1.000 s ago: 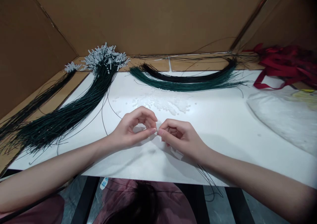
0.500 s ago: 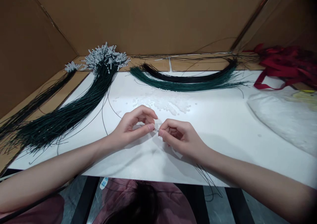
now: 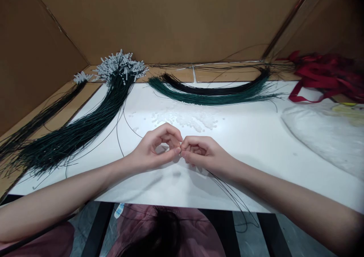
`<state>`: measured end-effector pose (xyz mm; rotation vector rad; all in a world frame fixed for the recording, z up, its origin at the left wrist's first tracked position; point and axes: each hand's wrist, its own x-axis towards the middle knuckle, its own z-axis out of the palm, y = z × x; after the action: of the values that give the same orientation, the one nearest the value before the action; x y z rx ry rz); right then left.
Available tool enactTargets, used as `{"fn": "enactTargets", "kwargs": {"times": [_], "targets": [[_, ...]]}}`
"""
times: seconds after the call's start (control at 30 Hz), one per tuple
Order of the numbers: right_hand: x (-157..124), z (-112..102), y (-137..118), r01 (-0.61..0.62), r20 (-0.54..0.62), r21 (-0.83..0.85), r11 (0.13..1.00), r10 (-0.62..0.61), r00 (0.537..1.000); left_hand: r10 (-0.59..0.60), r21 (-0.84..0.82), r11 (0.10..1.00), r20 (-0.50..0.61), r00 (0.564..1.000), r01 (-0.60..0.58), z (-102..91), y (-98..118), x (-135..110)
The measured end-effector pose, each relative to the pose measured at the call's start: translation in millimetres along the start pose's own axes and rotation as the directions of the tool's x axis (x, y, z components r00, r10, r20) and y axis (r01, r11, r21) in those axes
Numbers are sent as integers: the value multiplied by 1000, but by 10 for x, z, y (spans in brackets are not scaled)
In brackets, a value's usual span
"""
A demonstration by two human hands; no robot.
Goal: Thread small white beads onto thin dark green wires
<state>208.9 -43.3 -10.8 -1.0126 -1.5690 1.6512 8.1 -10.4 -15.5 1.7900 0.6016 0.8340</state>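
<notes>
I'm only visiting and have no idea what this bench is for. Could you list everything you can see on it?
cardboard screen: one, brown, behind and at both sides
table top: one, white, centre
large bead-tipped bundle: one, dark green with white ends, left
small bead-tipped bundle: one, dark, far left on cardboard
plain wire bundle: one, green and black, curved along the back
loose beads: a scatter, white, beyond the hands
ribbon: one heap, red, back right
plastic bag: one, clear, right
thin wires: a few, dark, trailing over the near edge
left hand: fingertips pinched, meeting the right's
right hand: closed on the thin wires
</notes>
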Motion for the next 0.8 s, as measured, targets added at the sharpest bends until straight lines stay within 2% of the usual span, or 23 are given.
{"fn": "enactTargets", "kwargs": {"times": [0.27,0.53,0.6,0.67,0.73,0.8], "targets": [[19,-56,-82,-100,5,115,988,100,995,-23,-102,995,-47,999,18,-80,29,50],[21,-43,-64,-84,42,116,990,80,996,-1,-40,999,-19,1000,1,-69,32,15],[20,-40,-54,-76,32,129,989,73,997,31,37,999,1,1000,-31,-128,44,40],[20,-36,-42,-82,14,143,986,81,997,105,194,975,29,994,-109,-236,35,87],[22,-31,-27,-88,-6,150,985,90,996,189,417,890,34,981,-185,-369,-5,144],[24,-27,-10,-94,-20,146,985,98,995,224,584,788,23,974,-195,-490,-67,198]]}}
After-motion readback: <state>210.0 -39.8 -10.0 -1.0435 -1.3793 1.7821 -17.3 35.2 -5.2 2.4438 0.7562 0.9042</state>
